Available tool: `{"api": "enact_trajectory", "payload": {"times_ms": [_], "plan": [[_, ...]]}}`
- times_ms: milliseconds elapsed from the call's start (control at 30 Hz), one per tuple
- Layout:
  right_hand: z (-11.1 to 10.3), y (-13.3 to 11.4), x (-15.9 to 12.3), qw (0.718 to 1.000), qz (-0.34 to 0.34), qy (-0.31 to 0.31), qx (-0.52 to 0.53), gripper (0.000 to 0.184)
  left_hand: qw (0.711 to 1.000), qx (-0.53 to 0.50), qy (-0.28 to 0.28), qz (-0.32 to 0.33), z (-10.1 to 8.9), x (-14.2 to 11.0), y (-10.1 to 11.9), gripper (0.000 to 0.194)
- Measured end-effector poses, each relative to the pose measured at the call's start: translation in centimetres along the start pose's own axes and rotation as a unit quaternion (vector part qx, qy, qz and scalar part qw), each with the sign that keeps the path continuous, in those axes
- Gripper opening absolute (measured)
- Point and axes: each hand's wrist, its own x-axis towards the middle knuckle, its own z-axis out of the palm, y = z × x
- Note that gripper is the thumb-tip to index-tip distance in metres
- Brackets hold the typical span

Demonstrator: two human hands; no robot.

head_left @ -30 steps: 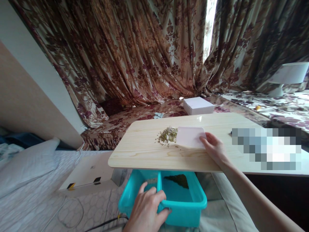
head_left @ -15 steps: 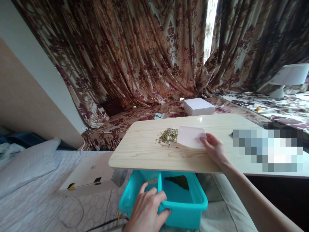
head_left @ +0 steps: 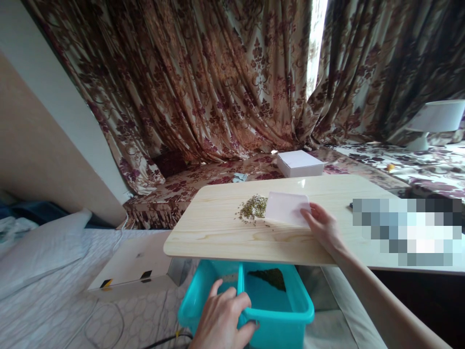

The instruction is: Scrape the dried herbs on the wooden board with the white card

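Note:
My right hand [head_left: 320, 220] pinches the near right corner of a flat white plastic scraper [head_left: 286, 209] on the wooden tabletop. The scraper's left edge touches a heap of mixed green and whitish grains [head_left: 253, 206]. Below the table's near edge, my left hand [head_left: 225, 312] is closed over the front rim and divider of a teal two-compartment bin [head_left: 276, 315]. Dark green grains [head_left: 274, 277] lie in the bin's right compartment. Pale grains [head_left: 229, 277] show in the left one, partly hidden by my fingers and the table edge.
A blurred-out item [head_left: 410, 230] lies on the right of the tabletop [head_left: 218, 245]. Behind the table are a white box [head_left: 300, 164] and a pale cloth [head_left: 240, 178]. A white carton [head_left: 134, 264] and a cable [head_left: 170, 338] lie on the bed at left.
The scraper has shifted very slightly left against the grain heap, with my right hand on it. My left hand keeps its hold on the bin. The view has tilted a little.

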Motion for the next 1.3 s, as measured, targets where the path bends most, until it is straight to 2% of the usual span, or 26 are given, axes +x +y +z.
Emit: {"api": "enact_trajectory", "payload": {"times_ms": [200, 400, 633, 867, 1100, 1300], "plan": [[0.3, 0.1, 0.1, 1.0, -0.002, -0.024, 0.007, 0.04, 1.0, 0.006, 0.001, 0.004, 0.4, 0.2, -0.3, 0.01], [0.4, -0.3, -0.2, 0.999, -0.023, -0.047, 0.0, 0.038, 1.0, -0.001, -0.001, 0.001, 0.0, 0.0, -0.1, 0.009], [0.0, -1.0, -0.5, 1.0, -0.008, 0.006, -0.027, 0.023, 1.0, -0.004, 0.005, -0.005, -0.2, -0.3, 0.2, 0.009], [-0.1, -1.3, -0.6, 0.998, -0.008, 0.028, -0.049, 0.017, 1.0, -0.003, 0.004, -0.003, -0.1, -0.2, 0.0, 0.009], [0.0, -1.3, -0.7, 0.999, -0.006, 0.025, -0.041, 0.018, 1.0, -0.011, 0.025, 0.0, -0.1, -0.4, 0.1, 0.007], [0.0, -1.4, -0.7, 0.999, -0.012, 0.008, -0.046, 0.016, 1.0, -0.017, 0.018, -0.004, -0.4, -0.3, 0.4, 0.008]]}}
